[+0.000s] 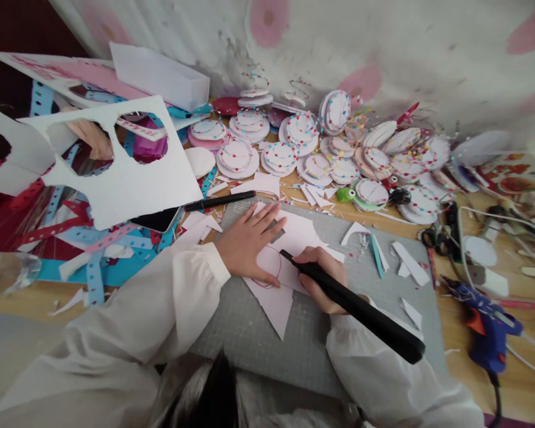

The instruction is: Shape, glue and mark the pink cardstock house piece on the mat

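My left hand [248, 245] lies flat with its fingers spread, pressing a piece of white card [284, 309] against the grey cutting mat [245, 339]. A red circle is drawn on this card, partly under my thumb. In my right hand [324, 274] is a black utility knife [361, 309], its long handle slanting down to the right. The blade end sits at the right side of the red outline; whether it presses into the card I cannot tell. Beyond my left fingers lies a black pen [220, 201].
Several round white layered pieces with beaded wire [280, 157] line the back of the table. A card sheet with round holes [142, 184] leans over coloured strips at left. Paper scraps [410, 263] and a blue glue gun [485, 327] lie at right.
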Tool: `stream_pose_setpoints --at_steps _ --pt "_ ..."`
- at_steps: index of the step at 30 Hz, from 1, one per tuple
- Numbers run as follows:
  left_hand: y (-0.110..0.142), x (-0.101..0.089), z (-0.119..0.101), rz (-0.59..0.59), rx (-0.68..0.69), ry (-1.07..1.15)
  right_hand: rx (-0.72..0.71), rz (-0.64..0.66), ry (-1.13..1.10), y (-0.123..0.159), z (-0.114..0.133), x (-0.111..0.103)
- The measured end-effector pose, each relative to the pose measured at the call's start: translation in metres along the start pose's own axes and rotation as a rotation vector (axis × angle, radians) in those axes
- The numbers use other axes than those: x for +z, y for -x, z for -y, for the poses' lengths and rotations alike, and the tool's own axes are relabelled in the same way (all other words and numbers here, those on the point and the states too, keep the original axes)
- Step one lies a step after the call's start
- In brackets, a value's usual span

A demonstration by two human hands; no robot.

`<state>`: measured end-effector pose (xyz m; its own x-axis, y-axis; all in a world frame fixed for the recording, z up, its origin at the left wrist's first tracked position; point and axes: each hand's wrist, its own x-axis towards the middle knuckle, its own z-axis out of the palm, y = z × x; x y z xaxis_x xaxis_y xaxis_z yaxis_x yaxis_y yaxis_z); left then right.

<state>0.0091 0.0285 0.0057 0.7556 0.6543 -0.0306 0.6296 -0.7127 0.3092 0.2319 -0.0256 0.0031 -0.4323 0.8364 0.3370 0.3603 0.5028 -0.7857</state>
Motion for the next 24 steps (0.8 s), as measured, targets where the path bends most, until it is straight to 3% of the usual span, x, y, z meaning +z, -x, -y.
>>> stream_pose_setpoints --at_steps 15,24 --pt "0.002 -0.004 0.000 -0.001 0.022 -0.051 -0.110 0.036 0.099 -0.001 0.002 0.009" --pt "-0.001 0.003 -0.010 -0.108 -0.137 -0.099 -0.088 0.012 0.146 -0.001 0.005 0.009"
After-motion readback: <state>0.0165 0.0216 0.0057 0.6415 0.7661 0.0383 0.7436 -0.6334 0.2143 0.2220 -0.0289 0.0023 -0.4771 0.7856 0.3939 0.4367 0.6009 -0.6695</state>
